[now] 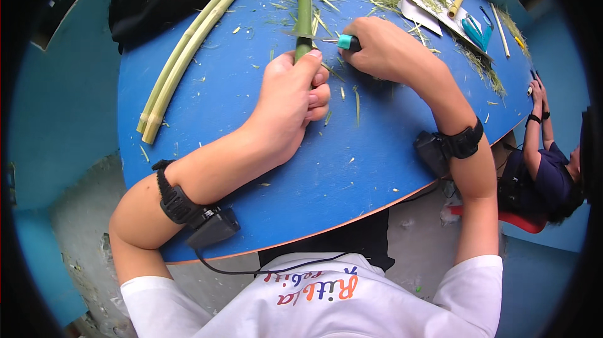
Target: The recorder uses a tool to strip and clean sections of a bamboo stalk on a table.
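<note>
inside the clenched left hand runs a green stalk (right hand beside it, gripping a knife).

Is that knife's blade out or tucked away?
Out: the thin metal blade extends from the teal-and-black handle in the right hand, across the green jointed stalk.

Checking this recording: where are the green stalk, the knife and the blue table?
Green stalk point(304, 10): head view, on its middle stretch.
Knife point(345, 42): head view, on the turquoise part of its handle.
Blue table point(377, 150): head view, on a bare part of its top.
</note>
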Tool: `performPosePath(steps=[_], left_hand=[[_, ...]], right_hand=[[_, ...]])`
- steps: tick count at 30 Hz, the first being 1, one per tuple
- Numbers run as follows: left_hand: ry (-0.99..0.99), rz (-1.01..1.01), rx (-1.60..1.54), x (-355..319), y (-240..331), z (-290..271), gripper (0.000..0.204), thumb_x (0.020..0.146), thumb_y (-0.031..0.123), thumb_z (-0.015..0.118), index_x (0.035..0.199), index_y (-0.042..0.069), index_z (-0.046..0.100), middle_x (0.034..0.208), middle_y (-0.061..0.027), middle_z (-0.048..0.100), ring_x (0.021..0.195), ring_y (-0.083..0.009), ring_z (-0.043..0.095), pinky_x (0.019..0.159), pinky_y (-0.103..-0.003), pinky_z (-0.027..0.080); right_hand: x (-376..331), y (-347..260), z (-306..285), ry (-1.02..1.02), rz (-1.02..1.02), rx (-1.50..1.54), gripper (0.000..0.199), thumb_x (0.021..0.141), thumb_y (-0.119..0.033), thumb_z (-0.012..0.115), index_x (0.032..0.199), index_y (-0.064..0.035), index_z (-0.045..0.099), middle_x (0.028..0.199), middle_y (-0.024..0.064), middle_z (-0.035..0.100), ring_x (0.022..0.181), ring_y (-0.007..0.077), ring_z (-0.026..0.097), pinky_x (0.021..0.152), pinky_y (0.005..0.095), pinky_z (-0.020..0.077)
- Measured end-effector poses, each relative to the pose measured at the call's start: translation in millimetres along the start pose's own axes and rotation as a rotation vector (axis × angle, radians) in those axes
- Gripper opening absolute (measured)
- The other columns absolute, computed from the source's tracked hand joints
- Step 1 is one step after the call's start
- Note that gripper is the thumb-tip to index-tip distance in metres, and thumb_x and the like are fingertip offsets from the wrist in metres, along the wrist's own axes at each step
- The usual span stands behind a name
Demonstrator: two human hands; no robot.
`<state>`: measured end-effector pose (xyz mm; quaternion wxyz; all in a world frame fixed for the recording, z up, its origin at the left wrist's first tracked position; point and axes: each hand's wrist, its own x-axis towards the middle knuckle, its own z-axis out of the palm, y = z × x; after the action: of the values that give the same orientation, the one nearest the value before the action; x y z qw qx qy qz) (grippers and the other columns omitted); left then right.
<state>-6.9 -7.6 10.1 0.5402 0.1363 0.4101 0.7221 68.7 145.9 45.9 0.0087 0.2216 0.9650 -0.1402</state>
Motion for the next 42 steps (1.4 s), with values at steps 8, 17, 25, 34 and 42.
performPosePath(steps=[8,17,25,34,42], left_hand=[[0.056,-0.009,0.089,6,-6,6,0.017,0.093,0.015,0.046,0.081,0.009,0.035,0.068,0.0024,0.038,0.051,-0.0029,0.032,0.042,-0.018,0.026],[0.045,-0.032,0.088,10,-1,0,0.017,0.093,0.014,0.048,0.081,0.010,0.036,0.067,0.0034,0.037,0.051,-0.0021,0.031,0.041,-0.018,0.025],[0.005,0.016,0.146,7,8,-8,0.016,0.092,0.012,0.049,0.082,0.010,0.037,0.065,0.0042,0.036,0.049,-0.0018,0.031,0.039,-0.017,0.024],[-0.002,-0.069,-0.009,14,9,-17,0.014,0.093,0.015,0.047,0.083,0.009,0.039,0.066,0.0031,0.037,0.048,-0.0019,0.030,0.039,-0.018,0.023],[-0.028,-0.153,0.031,7,10,-7,0.018,0.087,0.006,0.048,0.073,0.011,0.038,0.062,0.0052,0.033,0.045,-0.0011,0.027,0.037,-0.018,0.019]], right_hand=[[7,3,6,0.098,-0.033,-0.174,0.018,0.072,-0.016,0.058,0.075,0.0007,0.064,0.073,0.0215,0.063,0.069,0.0370,0.062,0.063,0.0437,0.0499],[38,10,11,0.136,-0.076,-0.278,0.015,0.067,-0.014,0.058,0.073,-0.0019,0.065,0.072,0.0205,0.063,0.069,0.0356,0.063,0.064,0.0435,0.0511],[80,5,13,0.303,-0.086,-0.266,0.019,0.069,-0.014,0.058,0.077,0.0006,0.067,0.077,0.0213,0.065,0.072,0.0356,0.065,0.066,0.0420,0.0524],[19,-12,9,0.069,-0.061,-0.144,0.017,0.070,-0.011,0.056,0.074,0.0023,0.065,0.073,0.0237,0.063,0.071,0.0377,0.063,0.066,0.0448,0.0504],[-3,-10,11,0.047,-0.005,-0.140,0.015,0.070,-0.012,0.057,0.074,0.0006,0.064,0.072,0.0226,0.062,0.070,0.0377,0.062,0.067,0.0446,0.0499]])
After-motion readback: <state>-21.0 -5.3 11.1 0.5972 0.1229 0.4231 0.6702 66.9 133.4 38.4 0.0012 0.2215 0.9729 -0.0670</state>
